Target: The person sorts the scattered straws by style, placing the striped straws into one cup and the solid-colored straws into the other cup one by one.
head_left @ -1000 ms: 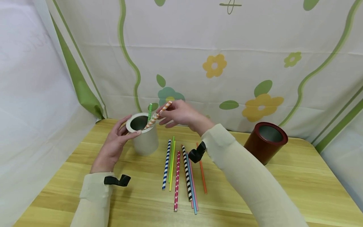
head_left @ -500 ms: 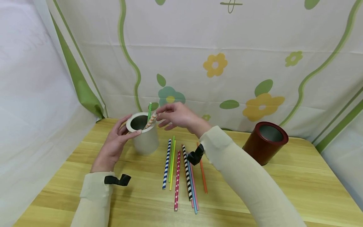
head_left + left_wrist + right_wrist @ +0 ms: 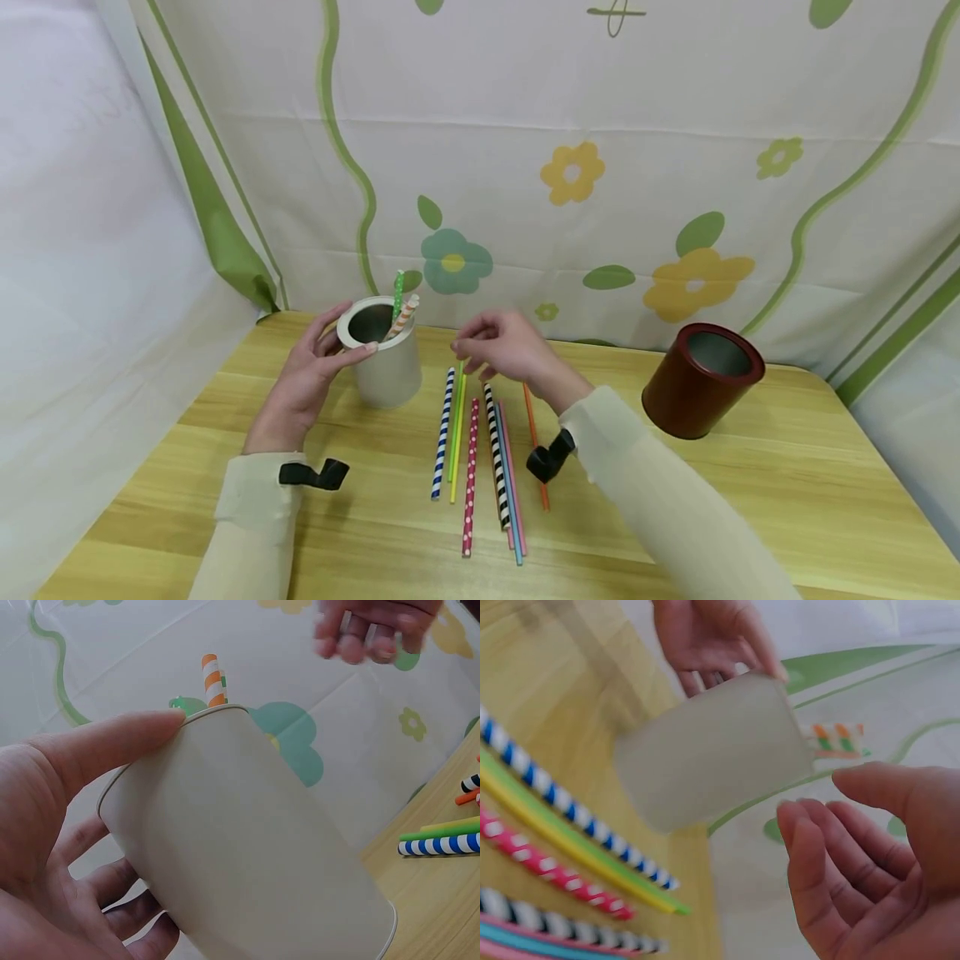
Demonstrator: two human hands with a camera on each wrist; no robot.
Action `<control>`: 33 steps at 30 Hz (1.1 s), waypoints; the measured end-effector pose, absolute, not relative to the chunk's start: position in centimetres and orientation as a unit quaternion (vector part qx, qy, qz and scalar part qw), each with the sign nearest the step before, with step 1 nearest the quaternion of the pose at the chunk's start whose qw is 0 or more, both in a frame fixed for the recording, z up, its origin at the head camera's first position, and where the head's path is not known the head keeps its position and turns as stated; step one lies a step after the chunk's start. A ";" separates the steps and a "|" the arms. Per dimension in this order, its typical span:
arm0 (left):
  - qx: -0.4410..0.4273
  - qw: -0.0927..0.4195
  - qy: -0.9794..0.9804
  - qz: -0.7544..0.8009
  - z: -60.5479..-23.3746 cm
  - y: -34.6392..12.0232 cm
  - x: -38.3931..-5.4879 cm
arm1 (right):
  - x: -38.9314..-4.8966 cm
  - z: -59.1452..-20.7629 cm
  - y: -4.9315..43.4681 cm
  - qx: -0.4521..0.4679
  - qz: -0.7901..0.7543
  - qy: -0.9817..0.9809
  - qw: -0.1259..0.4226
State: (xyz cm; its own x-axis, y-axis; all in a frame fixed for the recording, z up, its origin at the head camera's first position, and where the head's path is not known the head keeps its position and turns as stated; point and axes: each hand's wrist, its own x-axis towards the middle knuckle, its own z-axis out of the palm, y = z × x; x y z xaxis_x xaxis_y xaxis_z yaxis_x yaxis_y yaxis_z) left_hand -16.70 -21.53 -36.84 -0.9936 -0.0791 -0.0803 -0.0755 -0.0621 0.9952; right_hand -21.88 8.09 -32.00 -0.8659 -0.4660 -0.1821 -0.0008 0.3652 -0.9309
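Observation:
My left hand (image 3: pixel 303 379) grips a white can (image 3: pixel 388 375) near its top, thumb over the rim and fingers along the side. A green dotted straw (image 3: pixel 398 292) and orange-and-white striped straws (image 3: pixel 213 681) lean in the can and poke above its rim. To the can's right, my right hand (image 3: pixel 510 346) hovers with loosely bent fingers and nothing between them. Below it lie a blue-striped straw (image 3: pixel 442 437), a yellow straw (image 3: pixel 458 442), a pink dotted straw (image 3: pixel 470 479) and a black-striped straw (image 3: pixel 497 467). In the left wrist view the right hand is blurred.
A dark red can (image 3: pixel 686 396) stands at the right of the wooden table (image 3: pixel 375 533). An orange straw (image 3: pixel 528 417) lies partly behind the right wrist's black camera mount (image 3: pixel 550 457). A flower-patterned cloth (image 3: pixel 570 75) hangs behind the table.
My right hand has let go of an orange-striped straw, which dropped deeper into the white can. It has then moved right and down, above the loose straws. My left hand has stayed in place.

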 end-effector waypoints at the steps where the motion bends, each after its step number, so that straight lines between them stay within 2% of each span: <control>1: 0.056 0.001 -0.685 -0.727 -36.9 -21.5 -16.7 | -21.6 -32.6 8.5 -0.140 -0.544 0.800 0.212; 12: 0.056 0.006 -0.689 -0.723 -36.8 -21.9 -16.6 | -19.2 -37.7 11.2 -0.117 -0.497 0.836 0.202; 25: 0.059 0.006 -0.689 -0.723 -37.0 -22.1 -16.5 | -17.8 -40.1 10.7 -0.112 -0.406 0.895 0.148; 33: 0.058 0.007 -0.686 -0.725 -37.0 -22.2 -16.6 | -17.5 -41.2 10.4 -0.119 -0.368 0.911 0.146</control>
State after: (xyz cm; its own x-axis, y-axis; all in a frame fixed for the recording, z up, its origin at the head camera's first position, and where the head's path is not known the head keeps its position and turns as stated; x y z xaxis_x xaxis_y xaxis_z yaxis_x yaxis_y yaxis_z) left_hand -16.65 -22.17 -37.02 -0.9932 -0.0892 -0.0747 -0.0697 -0.0584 0.9959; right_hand -17.52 10.37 -41.17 -0.9291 -0.3241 -0.1781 -0.1094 0.7009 -0.7048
